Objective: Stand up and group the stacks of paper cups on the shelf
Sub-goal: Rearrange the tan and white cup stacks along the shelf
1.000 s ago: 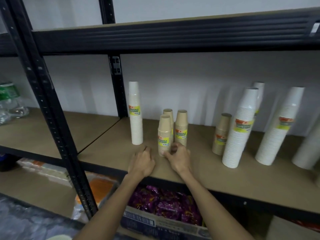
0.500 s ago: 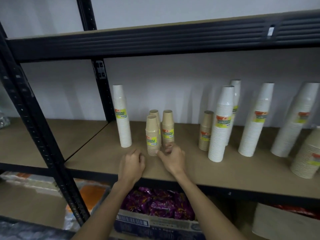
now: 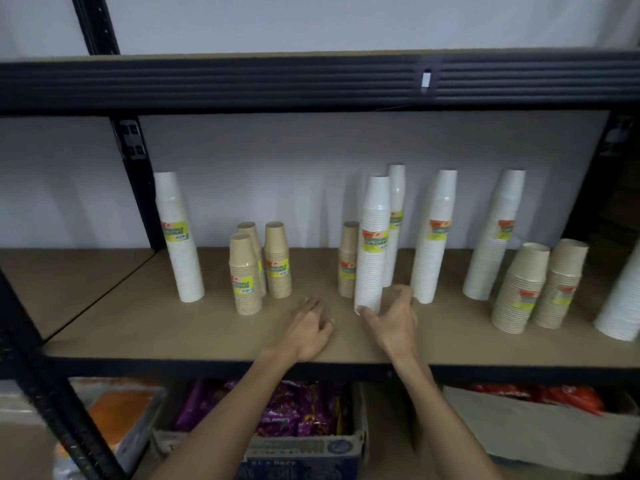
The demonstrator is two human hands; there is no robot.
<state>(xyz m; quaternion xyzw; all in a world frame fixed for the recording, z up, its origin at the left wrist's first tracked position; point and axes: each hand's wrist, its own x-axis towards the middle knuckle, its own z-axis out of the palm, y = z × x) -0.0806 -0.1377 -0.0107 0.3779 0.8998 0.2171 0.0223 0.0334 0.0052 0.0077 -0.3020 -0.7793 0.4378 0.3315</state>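
Paper cup stacks stand along the shelf (image 3: 138,327), each with its long axis vertical, rim down on the board and narrow closed base pointing up. Well to the left of the left hand (image 3: 308,329) a lone tall white stack (image 3: 178,237) stands beside the black upright post (image 3: 135,174). Nearer, up and left of that hand, three short brown stacks (image 3: 245,275) cluster close together, one in front and two behind. The left hand rests on the board near the front edge, fingers loosely curled and holding nothing. Between the two hands and farther back stands a single short brown stack (image 3: 347,261), partly hidden behind the front white stack (image 3: 372,244); whether the two touch cannot be told. The right hand (image 3: 393,315) is spread wide at the foot of that front white stack, thumb tip against the left of its base, fingers apart from it on the right, not closed round it. Behind it rises a rear white stack (image 3: 397,202). Right of the right hand come two more tall white stacks (image 3: 434,237), apart from each other, then two wide brown stacks (image 3: 521,289) side by side. At the picture's edge is a leaning white stack (image 3: 620,306), cut off by the frame.
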